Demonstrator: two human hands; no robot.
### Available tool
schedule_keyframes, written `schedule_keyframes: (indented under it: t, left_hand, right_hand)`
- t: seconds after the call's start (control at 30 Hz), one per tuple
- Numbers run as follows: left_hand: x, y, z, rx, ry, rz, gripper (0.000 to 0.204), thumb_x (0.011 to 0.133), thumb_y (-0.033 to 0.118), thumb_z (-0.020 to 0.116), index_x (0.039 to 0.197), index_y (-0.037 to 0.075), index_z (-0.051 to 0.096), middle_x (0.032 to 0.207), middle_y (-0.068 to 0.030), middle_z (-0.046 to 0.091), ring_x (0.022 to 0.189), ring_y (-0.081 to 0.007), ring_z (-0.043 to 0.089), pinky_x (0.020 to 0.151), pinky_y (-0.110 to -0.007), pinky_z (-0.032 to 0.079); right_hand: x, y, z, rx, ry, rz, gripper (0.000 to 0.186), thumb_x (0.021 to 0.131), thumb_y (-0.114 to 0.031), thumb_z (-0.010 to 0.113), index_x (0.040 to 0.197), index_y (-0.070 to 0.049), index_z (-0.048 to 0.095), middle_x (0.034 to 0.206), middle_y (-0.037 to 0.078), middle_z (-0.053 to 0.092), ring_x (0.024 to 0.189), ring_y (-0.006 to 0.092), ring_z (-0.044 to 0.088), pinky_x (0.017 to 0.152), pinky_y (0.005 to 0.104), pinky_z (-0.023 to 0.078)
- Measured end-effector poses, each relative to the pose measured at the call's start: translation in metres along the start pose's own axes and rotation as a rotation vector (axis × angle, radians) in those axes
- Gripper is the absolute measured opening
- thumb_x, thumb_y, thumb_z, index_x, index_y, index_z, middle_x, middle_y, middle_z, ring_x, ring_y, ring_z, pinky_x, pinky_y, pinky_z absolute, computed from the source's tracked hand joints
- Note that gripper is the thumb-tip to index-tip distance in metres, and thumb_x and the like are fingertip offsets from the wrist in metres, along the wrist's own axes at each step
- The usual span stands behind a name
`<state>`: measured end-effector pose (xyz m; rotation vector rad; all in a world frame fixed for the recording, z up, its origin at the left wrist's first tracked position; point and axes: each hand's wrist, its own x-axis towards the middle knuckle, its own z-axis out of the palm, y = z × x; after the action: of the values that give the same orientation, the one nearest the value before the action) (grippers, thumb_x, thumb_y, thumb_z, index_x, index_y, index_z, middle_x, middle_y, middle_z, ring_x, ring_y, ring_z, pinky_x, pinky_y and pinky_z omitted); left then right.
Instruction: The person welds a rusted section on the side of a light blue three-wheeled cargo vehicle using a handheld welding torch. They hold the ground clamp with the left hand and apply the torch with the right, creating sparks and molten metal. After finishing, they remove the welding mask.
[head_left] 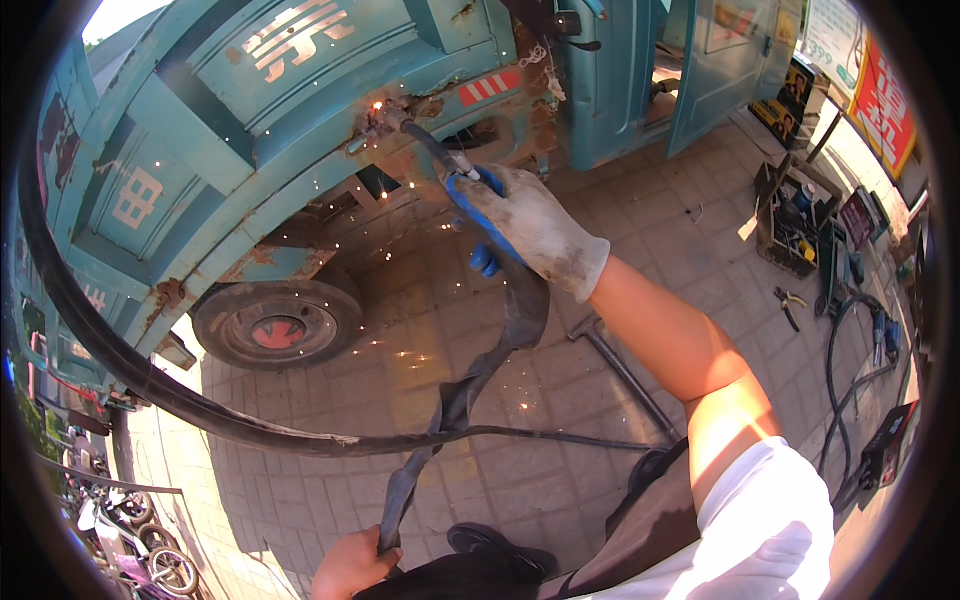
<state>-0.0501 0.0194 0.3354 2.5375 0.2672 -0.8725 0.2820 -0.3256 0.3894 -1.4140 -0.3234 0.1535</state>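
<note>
My right hand point(525, 220), in a white glove with a blue palm, is wrapped round a welding torch point(440, 150). The torch's tip meets the rusty lower edge of a blue-green truck bed point(240, 190), and a bright orange glow shows there. Sparks fly off and fall past the truck's wheel point(277, 325). A black-sheathed torch cable point(465, 395) hangs twisted from beneath the gloved hand. At the bottom, my bare left hand point(355, 563) is closed on the lower part of this cable. The gloved fingers are partly hidden behind the torch handle.
A thick black hose point(200, 395) curves across the left and middle. On the paving lies a metal bar point(630, 380). To the right are a toolbox point(795, 215), pliers point(788, 305) and cables point(835, 390). The cab door point(715, 75) hangs open; motorbikes point(140, 550) stand lower left.
</note>
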Motion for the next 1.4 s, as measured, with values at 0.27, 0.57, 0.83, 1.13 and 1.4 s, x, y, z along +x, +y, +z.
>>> schedule_keyframes:
  t: [0.27, 0.57, 0.83, 1.13, 1.4]
  left_hand:
    - [-0.003, 0.018, -0.008, 0.001, -0.012, -0.026, 0.022, 0.091, 0.021, 0.064, 0.106, 0.004, 0.066, 0.075, -0.0129, 0.069, 0.07, -0.0257, 0.069, 0.064, -0.041, 0.054]
    - [-0.002, 0.016, -0.007, 0.037, -0.023, -0.045, 0.027, 0.09, 0.023, 0.065, 0.111, 0.005, 0.066, 0.082, -0.0142, 0.07, 0.074, -0.0269, 0.069, 0.066, -0.042, 0.054]
    - [-0.001, 0.017, -0.009, 0.168, -0.046, -0.06, 0.029, 0.091, 0.025, 0.064, 0.112, 0.006, 0.066, 0.082, -0.0157, 0.07, 0.076, -0.0277, 0.07, 0.067, -0.043, 0.054]
    - [0.001, 0.004, -0.001, -0.01, -0.03, -0.058, 0.023, 0.091, 0.021, 0.063, 0.108, 0.005, 0.065, 0.076, -0.0126, 0.068, 0.07, -0.0254, 0.069, 0.064, -0.041, 0.053]
    - [0.0, 0.01, -0.003, 0.01, -0.026, -0.062, 0.02, 0.091, 0.02, 0.062, 0.105, 0.006, 0.064, 0.073, -0.0097, 0.066, 0.068, -0.0227, 0.066, 0.062, -0.039, 0.051]
  right_hand:
    - [0.001, 0.002, -0.004, 0.044, -0.024, 0.002, 0.053, 0.103, -0.047, 0.057, 0.131, -0.003, 0.058, 0.089, 0.01, 0.064, 0.051, 0.0133, 0.061, 0.045, 0.0273, 0.054]
    - [0.004, 0.003, -0.004, 0.031, -0.015, 0.013, 0.054, 0.102, -0.049, 0.057, 0.13, -0.002, 0.057, 0.089, 0.011, 0.064, 0.051, 0.0134, 0.062, 0.045, 0.0276, 0.054]
    - [0.006, 0.006, -0.003, 0.038, -0.012, -0.009, 0.053, 0.101, -0.047, 0.06, 0.13, -0.003, 0.057, 0.088, 0.01, 0.065, 0.051, 0.0136, 0.061, 0.045, 0.0278, 0.054]
    - [-0.001, -0.002, -0.005, 0.06, -0.017, 0.034, 0.052, 0.101, -0.047, 0.06, 0.126, -0.002, 0.057, 0.088, 0.009, 0.065, 0.051, 0.015, 0.063, 0.044, 0.0288, 0.055]
    - [0.002, 0.002, -0.004, 0.082, -0.026, 0.024, 0.048, 0.103, -0.047, 0.057, 0.122, -0.003, 0.059, 0.086, 0.007, 0.065, 0.051, 0.0139, 0.063, 0.044, 0.0278, 0.055]
